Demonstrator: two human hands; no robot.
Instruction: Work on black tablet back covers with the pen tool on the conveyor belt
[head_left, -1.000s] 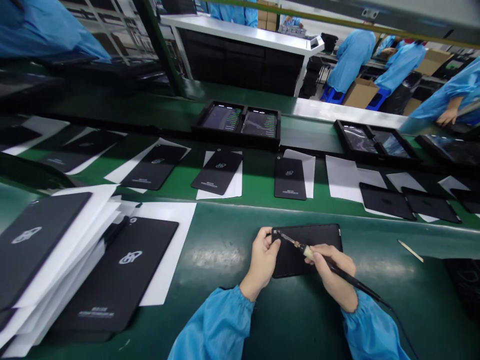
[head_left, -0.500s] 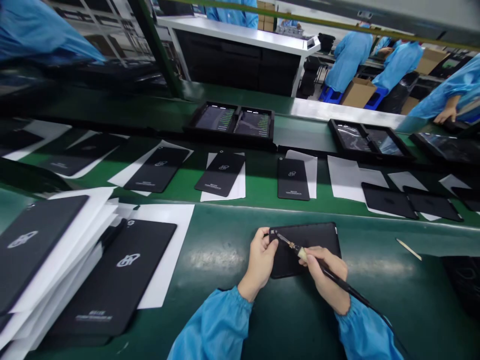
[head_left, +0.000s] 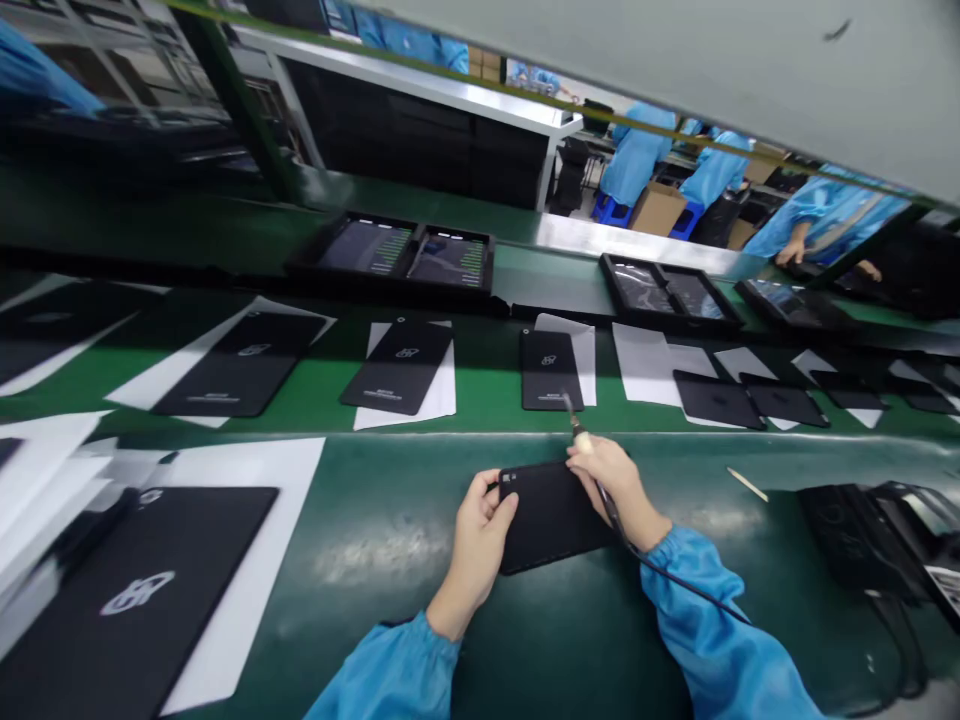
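Observation:
A black tablet back cover (head_left: 551,515) lies flat on the dark green bench in front of me. My left hand (head_left: 478,530) grips its left edge, thumb near the camera hole at the corner. My right hand (head_left: 616,485) rests at the cover's upper right edge and is closed around a corded soldering iron (head_left: 576,428), whose tip points up and away from the cover. The iron's black cable (head_left: 675,585) trails along my right sleeve.
A large black cover with a white logo (head_left: 127,605) lies on white paper at the near left. Several covers on paper sheets ride the green belt (head_left: 487,405). Black trays (head_left: 405,255) sit behind. A thin stick (head_left: 746,484) and black equipment (head_left: 862,535) lie right. Co-workers in blue stand at the back.
My right hand has lifted the iron's tip off the cover's left corner and swung it up toward the upper right edge. The camera has turned right and tilted.

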